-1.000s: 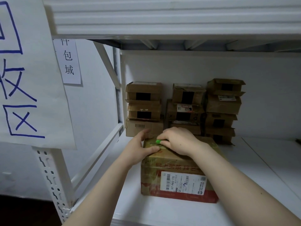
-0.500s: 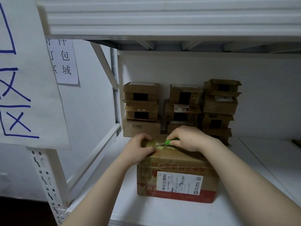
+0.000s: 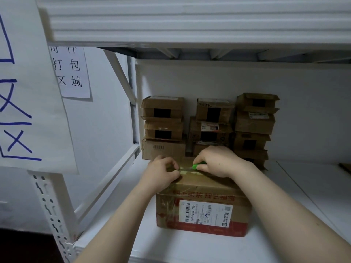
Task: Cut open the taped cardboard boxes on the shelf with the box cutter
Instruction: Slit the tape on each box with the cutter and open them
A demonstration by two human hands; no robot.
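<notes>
A taped cardboard box (image 3: 203, 213) with a white shipping label and red print stands on the white shelf (image 3: 171, 249). My right hand (image 3: 218, 162) grips a green box cutter (image 3: 197, 166), whose blade lies along the tape on the box's top and points left. My left hand (image 3: 161, 173) rests on the top left corner of the box with its fingers curled over the edge, close to the blade tip. Whether those fingers pinch the tape I cannot tell.
Three stacks of small brown boxes (image 3: 210, 126) stand against the shelf's back wall. An upper shelf (image 3: 190, 21) hangs overhead. A perforated white post (image 3: 51, 215) and a diagonal brace are at left, with paper signs (image 3: 28, 92) taped there.
My right hand has drawn the green cutter to the right along the box's top, away from my left hand. The view has shifted slightly left.
</notes>
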